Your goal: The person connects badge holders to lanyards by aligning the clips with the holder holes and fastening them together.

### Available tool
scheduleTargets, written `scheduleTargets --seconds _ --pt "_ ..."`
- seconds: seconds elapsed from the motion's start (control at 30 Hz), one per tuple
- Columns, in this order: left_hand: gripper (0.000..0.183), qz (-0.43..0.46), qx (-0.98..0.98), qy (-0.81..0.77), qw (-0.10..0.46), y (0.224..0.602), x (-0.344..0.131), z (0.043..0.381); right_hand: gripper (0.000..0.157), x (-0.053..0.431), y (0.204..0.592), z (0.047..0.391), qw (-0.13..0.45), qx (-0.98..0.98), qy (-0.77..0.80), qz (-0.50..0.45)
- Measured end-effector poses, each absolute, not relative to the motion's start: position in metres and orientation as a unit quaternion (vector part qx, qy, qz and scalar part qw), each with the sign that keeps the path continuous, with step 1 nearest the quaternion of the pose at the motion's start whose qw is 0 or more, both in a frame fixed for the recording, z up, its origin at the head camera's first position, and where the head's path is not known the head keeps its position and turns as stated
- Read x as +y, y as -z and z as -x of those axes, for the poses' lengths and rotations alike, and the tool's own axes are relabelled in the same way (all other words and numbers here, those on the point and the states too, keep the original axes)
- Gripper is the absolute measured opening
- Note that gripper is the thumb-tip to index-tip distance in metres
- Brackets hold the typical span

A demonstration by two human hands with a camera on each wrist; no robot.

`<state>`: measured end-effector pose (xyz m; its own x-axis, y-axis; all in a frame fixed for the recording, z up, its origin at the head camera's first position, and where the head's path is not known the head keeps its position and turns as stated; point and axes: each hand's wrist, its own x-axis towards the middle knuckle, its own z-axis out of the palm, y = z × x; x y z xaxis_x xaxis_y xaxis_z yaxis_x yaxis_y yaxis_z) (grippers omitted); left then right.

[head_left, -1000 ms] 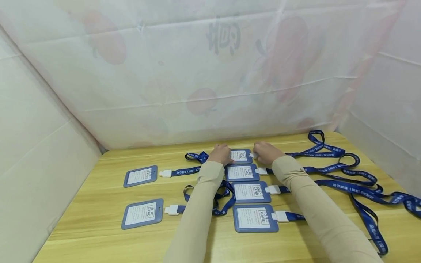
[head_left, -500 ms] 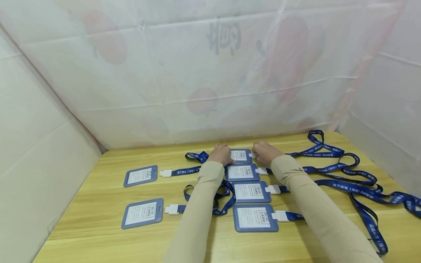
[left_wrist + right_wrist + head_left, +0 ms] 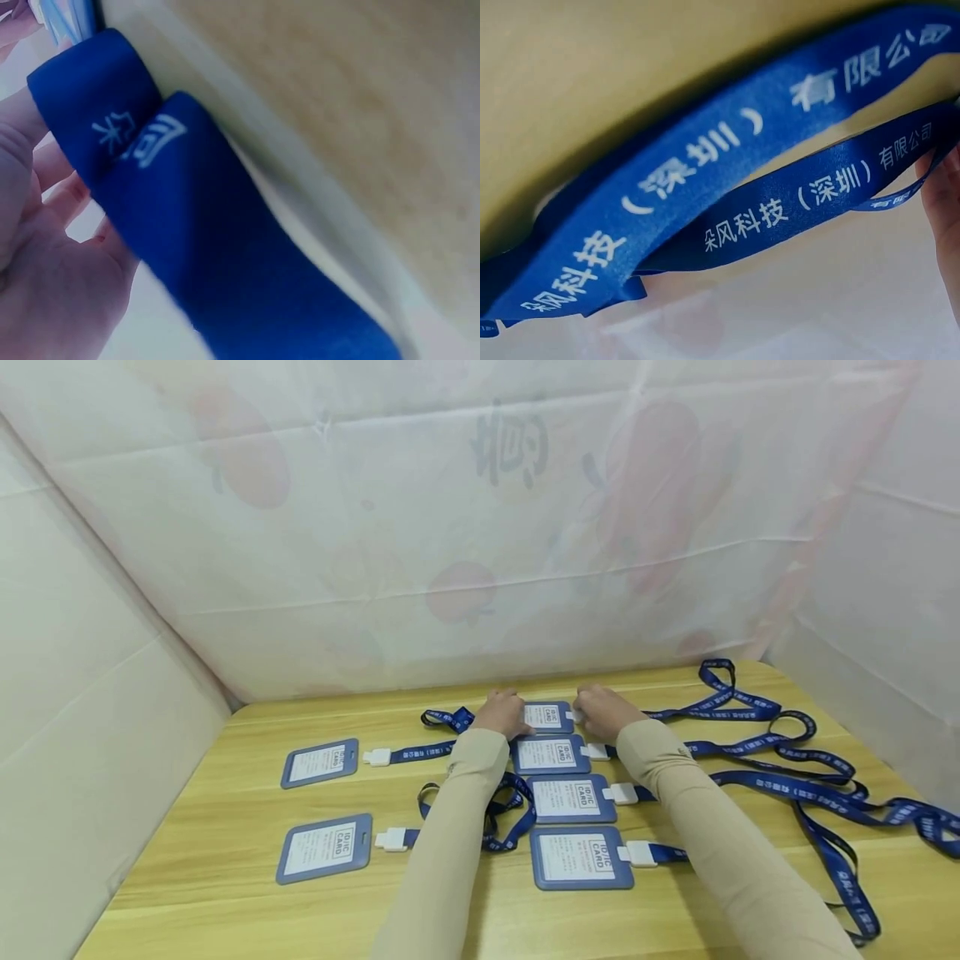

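Note:
At the back of the table, my left hand [image 3: 501,714] grips the left end of a blue ID badge holder [image 3: 547,717]. My right hand [image 3: 606,712] pinches the white clip [image 3: 576,716] at the holder's right end. From that clip a blue lanyard [image 3: 720,712] trails off to the right. A blue strap [image 3: 187,202] crosses in front of the left hand [image 3: 60,247] in the left wrist view. Printed lanyard ribbon [image 3: 705,157] fills much of the right wrist view, with part of the right hand [image 3: 943,210] at the edge.
Nearer me, three badge holders clipped to lanyards line up, the closest one [image 3: 581,858] at the front. To the left lie two unclipped holders, a far one [image 3: 320,763] and a near one [image 3: 325,849], beside white clips [image 3: 393,839]. Loose lanyards [image 3: 810,789] spread rightward.

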<state>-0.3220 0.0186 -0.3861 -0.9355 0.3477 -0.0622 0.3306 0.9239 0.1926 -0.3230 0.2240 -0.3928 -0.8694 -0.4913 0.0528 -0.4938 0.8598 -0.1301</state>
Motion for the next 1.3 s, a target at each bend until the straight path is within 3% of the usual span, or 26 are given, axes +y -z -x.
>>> scheduleTargets --seconds 0.67,1.3 --pt "0.03 -0.175 0.98 -0.082 0.043 0.388 0.017 0.324 0.02 0.224 0.394 0.328 -0.01 -0.967 -0.084 -0.24" --pt "0.04 -0.157 0.983 -0.077 0.053 0.384 0.024 0.321 0.026 0.228 0.397 0.332 0.019 -0.973 -0.081 -0.216"
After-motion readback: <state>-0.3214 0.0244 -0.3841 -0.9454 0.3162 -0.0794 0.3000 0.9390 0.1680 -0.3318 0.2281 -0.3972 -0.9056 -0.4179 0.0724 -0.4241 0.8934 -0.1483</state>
